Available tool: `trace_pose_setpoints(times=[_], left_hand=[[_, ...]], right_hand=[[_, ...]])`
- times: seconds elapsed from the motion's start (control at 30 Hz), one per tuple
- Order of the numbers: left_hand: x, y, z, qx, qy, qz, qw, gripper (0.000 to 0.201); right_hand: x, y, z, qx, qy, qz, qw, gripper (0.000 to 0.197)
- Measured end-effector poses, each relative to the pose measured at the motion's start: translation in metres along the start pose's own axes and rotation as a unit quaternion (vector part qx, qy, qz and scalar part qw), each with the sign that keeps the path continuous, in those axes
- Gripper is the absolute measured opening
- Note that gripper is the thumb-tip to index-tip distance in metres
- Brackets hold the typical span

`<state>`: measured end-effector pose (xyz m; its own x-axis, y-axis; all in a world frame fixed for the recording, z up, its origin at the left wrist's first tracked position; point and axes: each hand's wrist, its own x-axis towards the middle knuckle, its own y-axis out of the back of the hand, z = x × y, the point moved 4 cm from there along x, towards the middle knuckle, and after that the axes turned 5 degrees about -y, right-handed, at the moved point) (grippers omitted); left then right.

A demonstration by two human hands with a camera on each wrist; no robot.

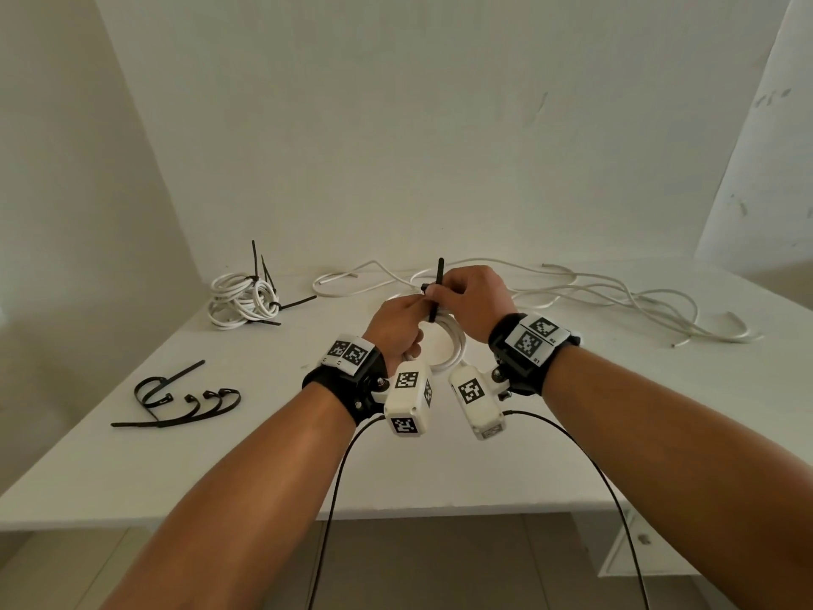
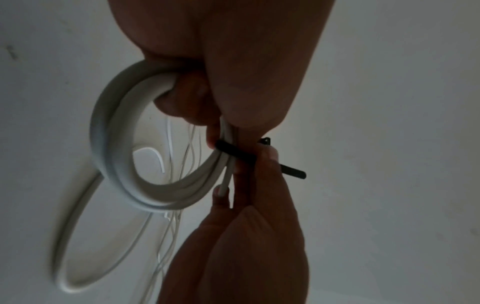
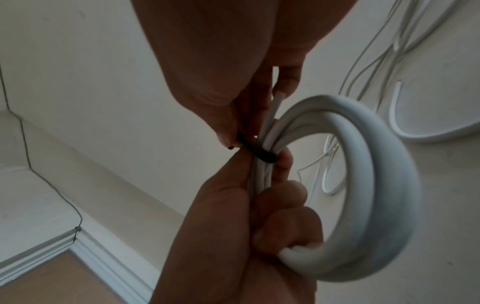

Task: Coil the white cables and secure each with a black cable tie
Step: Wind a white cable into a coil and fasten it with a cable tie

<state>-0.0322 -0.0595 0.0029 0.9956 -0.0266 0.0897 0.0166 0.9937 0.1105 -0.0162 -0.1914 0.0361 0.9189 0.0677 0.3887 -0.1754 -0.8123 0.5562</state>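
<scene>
Over the middle of the white table (image 1: 264, 455), my left hand (image 1: 398, 325) grips a small coil of white cable (image 1: 453, 345), fingers curled round its strands (image 2: 114, 164). A black cable tie (image 1: 440, 275) is looped round the bundled side of the coil (image 3: 384, 185). My right hand (image 1: 468, 297) pinches the tie (image 3: 262, 154) close to the strands, and the tie's tail sticks up past its fingers. In the left wrist view the tie (image 2: 233, 152) crosses the bundle and its free end pokes out to the right. A short cable end stands out of the bundle beside the right fingertips (image 3: 285, 82).
A heap of tied white coils (image 1: 244, 297) sits at the back left. Several spare black ties (image 1: 176, 402) lie at the left front. Loose white cables (image 1: 572, 292) sprawl across the back and right of the table. Walls close in behind and at both sides.
</scene>
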Motion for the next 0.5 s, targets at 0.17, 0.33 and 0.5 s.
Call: trace_pose_setpoints(times=[0.17,0.33,0.5], left_hand=[[0.006,0.003,0.006,-0.015,-0.023,0.055,0.998,0.008],[0.012,0.006,0.012,0.014,-0.016,0.072,0.997,0.008],[0.015,0.01,0.016,0.018,-0.003,0.097,0.995,0.01]], right_hand=[[-0.003,0.001,-0.002,0.073,-0.014,0.031,0.997,0.026],[-0.005,0.005,0.004,0.231,-0.073,0.096,0.966,0.021],[-0.003,0.01,0.006,0.227,-0.11,0.121,0.96,0.036]])
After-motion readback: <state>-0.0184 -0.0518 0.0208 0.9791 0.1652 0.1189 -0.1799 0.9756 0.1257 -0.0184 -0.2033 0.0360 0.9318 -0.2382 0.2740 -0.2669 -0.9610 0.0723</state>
